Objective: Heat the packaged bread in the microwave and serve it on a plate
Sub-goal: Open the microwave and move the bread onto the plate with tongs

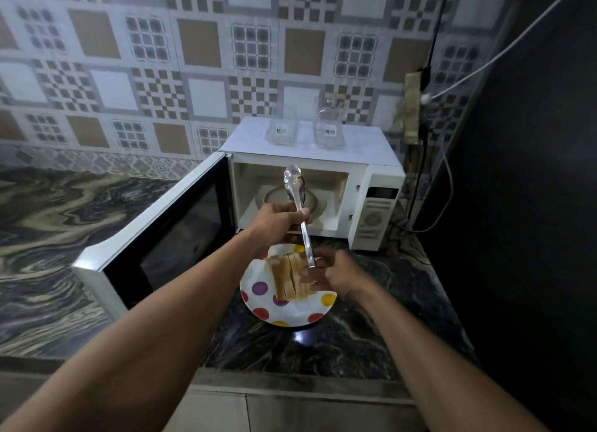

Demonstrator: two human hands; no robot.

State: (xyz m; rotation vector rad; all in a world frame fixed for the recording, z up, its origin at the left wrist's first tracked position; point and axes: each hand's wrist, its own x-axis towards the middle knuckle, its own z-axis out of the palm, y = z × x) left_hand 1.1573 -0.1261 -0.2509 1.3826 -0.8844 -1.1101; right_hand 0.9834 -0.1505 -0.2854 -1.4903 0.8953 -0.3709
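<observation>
Serving step, judged late in the task.

- Bread slices: a stack stood on edge on the polka-dot plate, toward the plate's 12 o'clock half. Whether any wrapper remains cannot be told.
- The plate is set on the dark marbled counter, just in front of the microwave, which lies at 12 o'clock from it.
- The microwave door is swung wide toward 9 o'clock. The turntable is seen bare, and no bread is seen in the cavity.
- Left hand: clenched around the mid-shaft of metal tongs, raised above the plate. The tong heads are pointed toward 12 o'clock and nothing is held in them.
- Right hand: brought in from 3 o'clock, with its fingers curled against the right face of the stack, so it is read as grasping or steadying the slices. The view is somewhat blurred here.
- Two glass jars are stood on top of the microwave.

Judgement: heating appears done and the bread is being arranged on the plate.

Next move: the stack is to be eased down or let go gently so the slices are not toppled off the rim. The tongs are then to be laid aside and the door shut.
</observation>
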